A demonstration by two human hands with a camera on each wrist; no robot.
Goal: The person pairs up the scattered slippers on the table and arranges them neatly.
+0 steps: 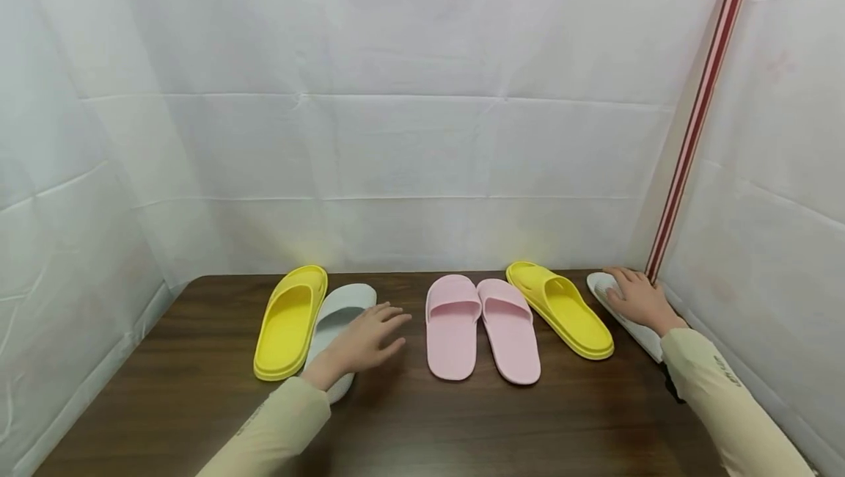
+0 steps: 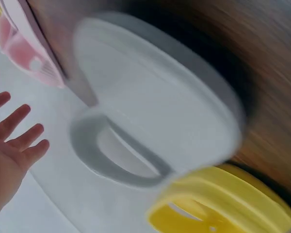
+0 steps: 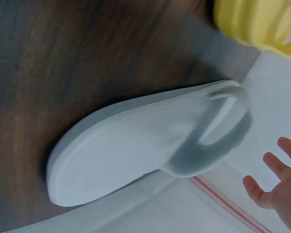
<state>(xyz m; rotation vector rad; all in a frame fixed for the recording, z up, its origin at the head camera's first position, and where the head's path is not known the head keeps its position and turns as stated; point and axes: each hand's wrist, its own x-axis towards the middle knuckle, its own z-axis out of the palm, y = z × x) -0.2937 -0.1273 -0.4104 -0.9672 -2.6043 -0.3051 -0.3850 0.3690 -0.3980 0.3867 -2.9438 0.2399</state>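
My left hand [image 1: 366, 334], fingers spread and fairly straight, is over the right side of a light grey slipper [image 1: 350, 297] in the head view. The left wrist view has that hand [image 2: 9, 145] apart from the grey slipper [image 2: 155, 92], holding nothing. At the far right, my right hand [image 1: 640, 299] is above the other light grey slipper [image 1: 642, 334] and covers part of it. In the right wrist view this hand [image 3: 286, 189] has its fingers extended and holds nothing, beside the strap end of the slipper [image 3: 121, 150].
A yellow slipper [image 1: 277, 337] lies left of the left grey one. Two pink slippers [image 1: 452, 348] are side by side in the middle. Another yellow slipper [image 1: 574, 319] lies slantwise near the right hand. White cloth [image 1: 422, 147] hangs behind the dark wooden table [image 1: 178, 374].
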